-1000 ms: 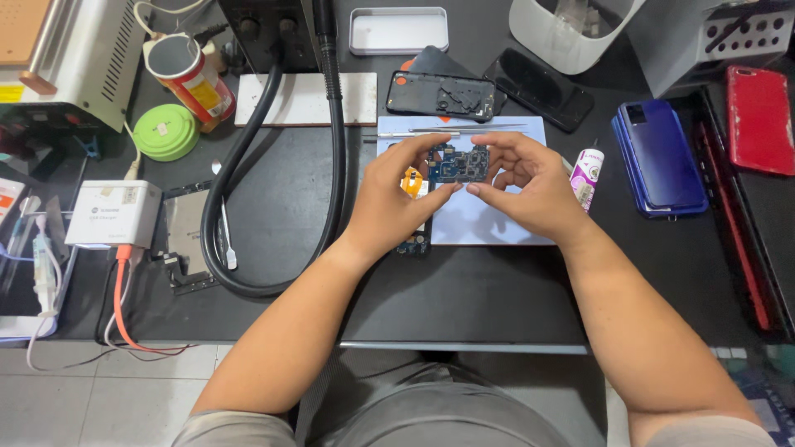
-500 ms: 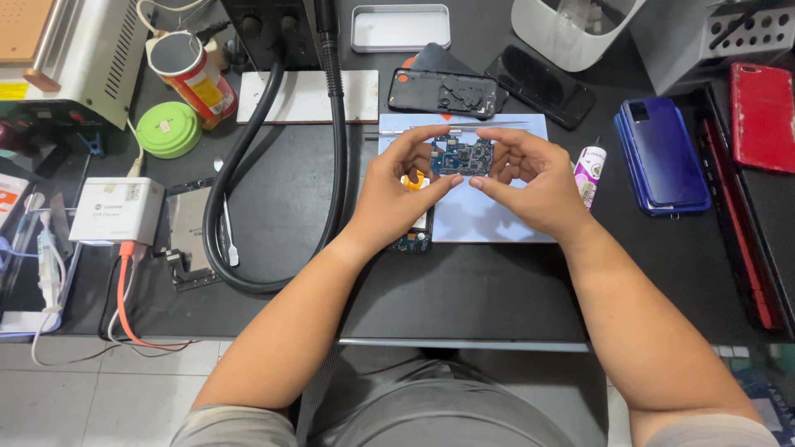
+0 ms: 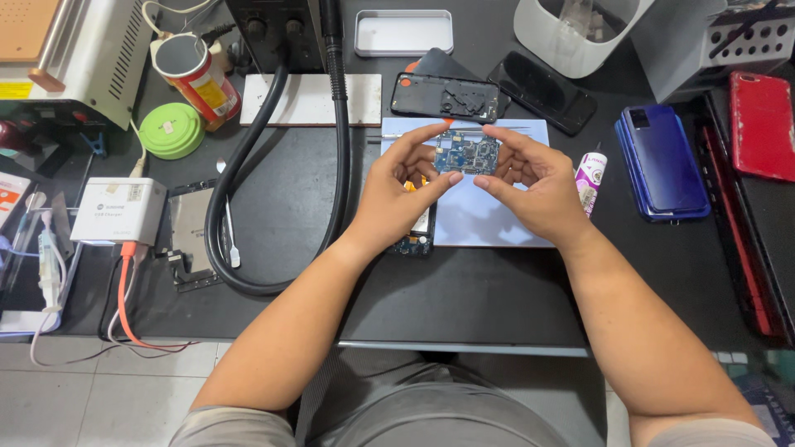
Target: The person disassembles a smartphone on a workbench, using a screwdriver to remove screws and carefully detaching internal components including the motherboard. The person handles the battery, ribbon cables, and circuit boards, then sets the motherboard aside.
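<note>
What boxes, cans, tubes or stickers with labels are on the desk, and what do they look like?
Can: far left, tilted, red and yellow label, dark top.
White box: left edge, rectangular, small grey print, orange cable below.
Glue tube: right of the right hand, small, white with pink label.
Yellow sticker: on the cream machine, top left.

Two bare forearms rise from the lower corners of the frame, the left hand (image 3: 396, 192) and right hand (image 3: 537, 184) without gloves, rings or a watch. Short grey sleeves (image 3: 232, 427) show at the bottom edge, with grey clothing across the lap at bottom centre.
</note>
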